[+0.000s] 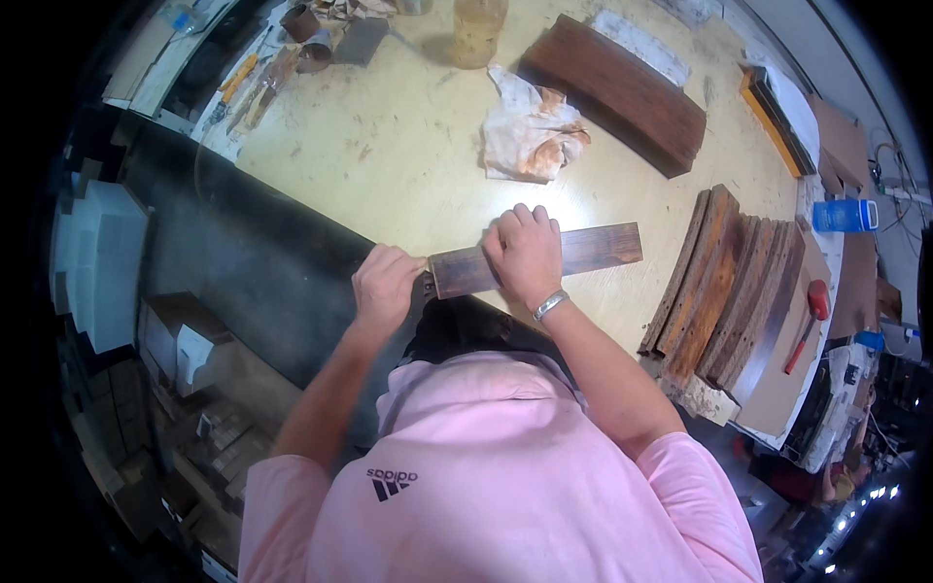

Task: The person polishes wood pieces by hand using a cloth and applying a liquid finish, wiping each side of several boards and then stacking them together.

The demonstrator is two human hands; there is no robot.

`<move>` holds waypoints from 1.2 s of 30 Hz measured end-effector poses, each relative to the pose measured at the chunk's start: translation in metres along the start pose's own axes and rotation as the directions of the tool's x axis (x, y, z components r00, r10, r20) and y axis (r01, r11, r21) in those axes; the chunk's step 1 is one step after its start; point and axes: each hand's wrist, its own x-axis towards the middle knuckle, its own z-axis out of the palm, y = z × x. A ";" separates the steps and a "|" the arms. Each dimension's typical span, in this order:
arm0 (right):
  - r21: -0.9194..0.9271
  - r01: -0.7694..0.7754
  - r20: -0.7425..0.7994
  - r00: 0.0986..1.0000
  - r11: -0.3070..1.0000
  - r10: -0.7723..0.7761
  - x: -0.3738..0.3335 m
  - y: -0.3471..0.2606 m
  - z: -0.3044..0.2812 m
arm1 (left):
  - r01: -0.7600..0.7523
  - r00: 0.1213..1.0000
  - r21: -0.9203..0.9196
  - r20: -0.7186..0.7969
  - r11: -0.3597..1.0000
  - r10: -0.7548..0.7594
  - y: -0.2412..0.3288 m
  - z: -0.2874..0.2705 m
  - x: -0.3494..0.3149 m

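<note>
A short, dark brown wooden board (601, 250) lies on the near part of the pale yellow table (389, 155), its left end reaching the table's edge. My right hand (526, 255) is closed over the board's middle, its fingers curled toward the far side. At the board's left end, my left hand (382, 284) is closed, with thumb and fingers pinched together beside the end face. Whatever sits in that pinch is too small and covered to make out. Beyond the board lies a crumpled white cloth (533, 131) with brown stains.
A thick dark wooden block (617, 92) lies at the back. Several brown wood strips (719, 282) stand side by side at right, near a red-handled tool (814, 306) and a blue container (844, 215). A cloudy jar (479, 34) stands far back. Open cartons (190, 340) are at left.
</note>
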 end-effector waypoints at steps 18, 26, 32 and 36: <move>0.014 -0.002 0.003 1.000 1.000 0.002 -0.001 0.000 0.001 | -0.018 0.996 -0.028 0.092 0.999 0.020 0.023 -0.006 -0.021; 0.055 -0.032 0.006 0.999 0.998 0.031 -0.002 0.003 0.003 | 0.037 0.981 -0.086 0.192 0.996 -0.020 0.029 -0.010 -0.022; 0.212 0.150 0.332 0.918 0.966 -0.215 0.000 0.010 -0.049 | 0.132 0.986 0.069 -0.107 0.989 -0.124 -0.020 -0.034 0.020; 0.150 0.169 0.404 0.889 0.974 -0.216 -0.010 0.020 -0.060 | 0.217 0.971 0.082 -0.118 0.973 -0.206 -0.070 -0.047 0.067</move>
